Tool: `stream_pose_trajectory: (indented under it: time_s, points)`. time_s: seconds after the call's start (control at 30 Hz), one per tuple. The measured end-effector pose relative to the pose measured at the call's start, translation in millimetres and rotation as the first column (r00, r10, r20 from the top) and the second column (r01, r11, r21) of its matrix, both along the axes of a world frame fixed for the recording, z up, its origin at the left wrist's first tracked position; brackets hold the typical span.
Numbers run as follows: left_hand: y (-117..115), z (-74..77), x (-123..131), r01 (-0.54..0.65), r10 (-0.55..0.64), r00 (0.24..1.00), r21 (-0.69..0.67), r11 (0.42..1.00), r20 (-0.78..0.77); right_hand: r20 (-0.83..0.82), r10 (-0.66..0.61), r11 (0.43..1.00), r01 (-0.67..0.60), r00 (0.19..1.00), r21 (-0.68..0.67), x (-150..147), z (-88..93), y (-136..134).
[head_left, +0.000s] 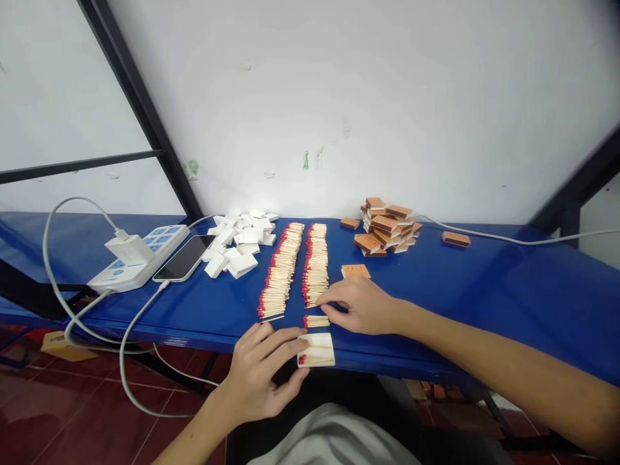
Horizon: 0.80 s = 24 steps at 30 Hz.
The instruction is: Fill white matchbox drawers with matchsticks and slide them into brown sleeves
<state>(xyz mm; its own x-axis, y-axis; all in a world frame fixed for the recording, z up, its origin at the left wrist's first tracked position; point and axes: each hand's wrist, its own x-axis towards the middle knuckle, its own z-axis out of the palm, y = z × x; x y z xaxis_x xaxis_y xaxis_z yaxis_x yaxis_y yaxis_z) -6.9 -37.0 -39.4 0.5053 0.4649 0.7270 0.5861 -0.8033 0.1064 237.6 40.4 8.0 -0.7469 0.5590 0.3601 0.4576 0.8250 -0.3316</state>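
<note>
My left hand holds a white matchbox tray by its left end at the table's front edge. A few red-tipped matches lie in the tray along its near side. My right hand has thumb and forefinger pinched on matches at the near end of the right row of matches; how many is hidden. A small separate bunch of matches lies between that row and the tray. Another long row of matches runs alongside on the left.
White empty trays are heaped at the back left. Brown matchbox covers are piled at the back right, with a single cover close to my right hand. A phone, a power strip and cables occupy the left.
</note>
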Motion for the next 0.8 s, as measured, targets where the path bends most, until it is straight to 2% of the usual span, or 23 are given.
stream_pose_trajectory:
  time_s: [0.2, 0.8]
  points:
    - [-0.2, -2.7, -2.0, 0.014, -0.014, 1.000, -0.019, 1.000, 0.000, 0.047, 0.026, 0.999, -0.024, 0.999, -0.040, 0.6, 0.6, -0.2]
    - [-0.2, -3.7, -2.0, 0.014, -0.014, 1.000, -0.030, 0.999, -0.002, 0.063, 0.009, 1.000, -0.009, 0.998, 0.001, 3.0, -0.1, 2.7]
